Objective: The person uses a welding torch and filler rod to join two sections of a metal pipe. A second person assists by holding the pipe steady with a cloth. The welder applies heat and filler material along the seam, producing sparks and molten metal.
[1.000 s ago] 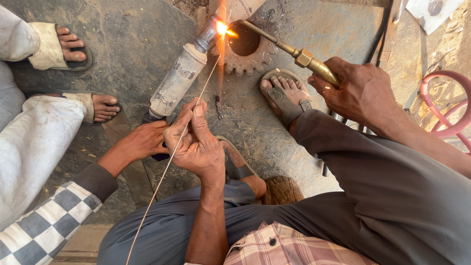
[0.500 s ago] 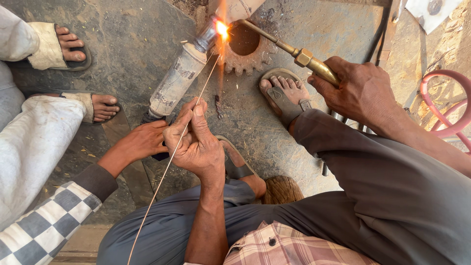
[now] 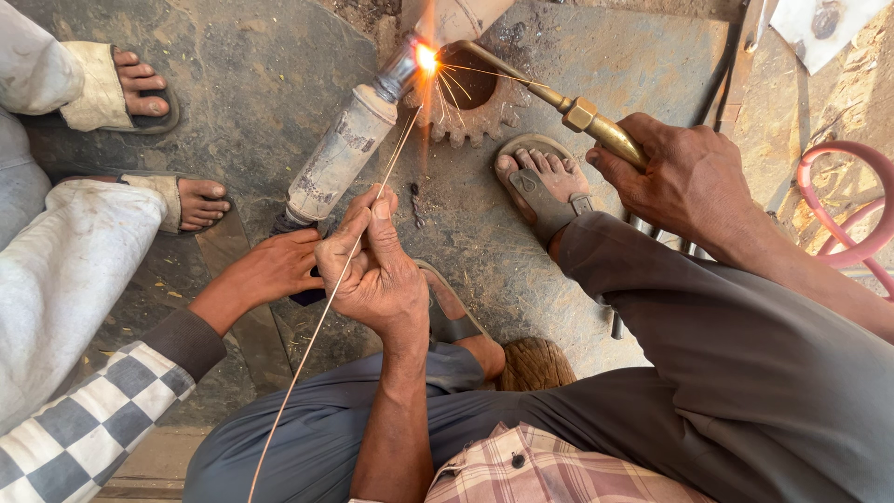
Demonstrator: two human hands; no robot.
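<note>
Our left hand (image 3: 372,270) pinches a thin coppery filler rod (image 3: 326,307); our right hand (image 3: 684,177) grips the smooth brass torch (image 3: 568,110) at the scuffed grey cylinder (image 3: 345,154).

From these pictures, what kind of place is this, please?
Probably a small metal repair workshop, with the work done on the floor. A brass torch burns with sparks at the end of a worn metal cylinder, a toothed gear lies beside it, and a pink hose coils nearby.
</note>
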